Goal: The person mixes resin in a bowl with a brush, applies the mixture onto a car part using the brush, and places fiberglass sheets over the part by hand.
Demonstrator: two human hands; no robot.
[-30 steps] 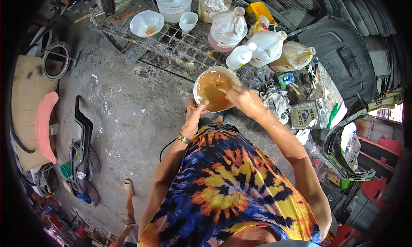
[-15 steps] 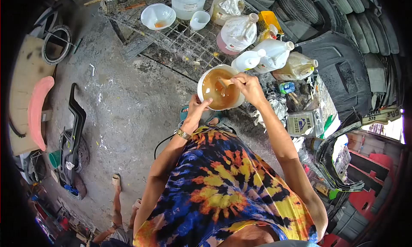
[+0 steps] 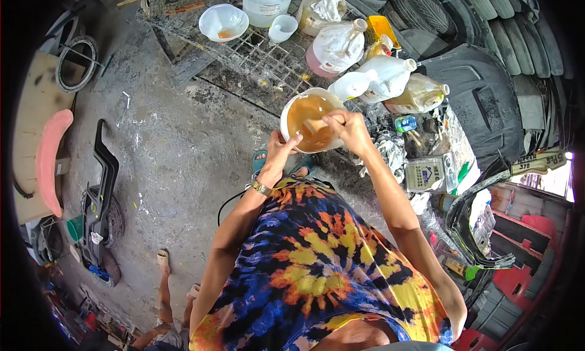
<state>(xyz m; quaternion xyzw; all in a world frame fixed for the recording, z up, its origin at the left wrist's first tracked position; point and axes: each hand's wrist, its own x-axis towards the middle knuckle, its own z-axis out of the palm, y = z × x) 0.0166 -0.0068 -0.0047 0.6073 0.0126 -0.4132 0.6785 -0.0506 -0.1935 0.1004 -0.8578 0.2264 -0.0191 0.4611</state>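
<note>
A white tub of brownish liquid is tilted slightly near the table's edge. My left hand grips its left rim, thumb over the edge and fingers against the outside. Over the tub's right side, my right hand is closed on a light-coloured stirring stick, whose lower end is in the liquid. Just beyond the tub stand a small white bottle and larger plastic jugs, one holding pink liquid.
A mesh-topped table bears a white bowl, a small cup and a large clear container. Crumpled foil and a metal can lie at right. Another person's leg shows lower left; a pink curved part is far left.
The camera view has shifted, moving the surroundings in the frame. My right hand and the stick have changed position within the tub, while my left hand keeps its hold on the rim.
</note>
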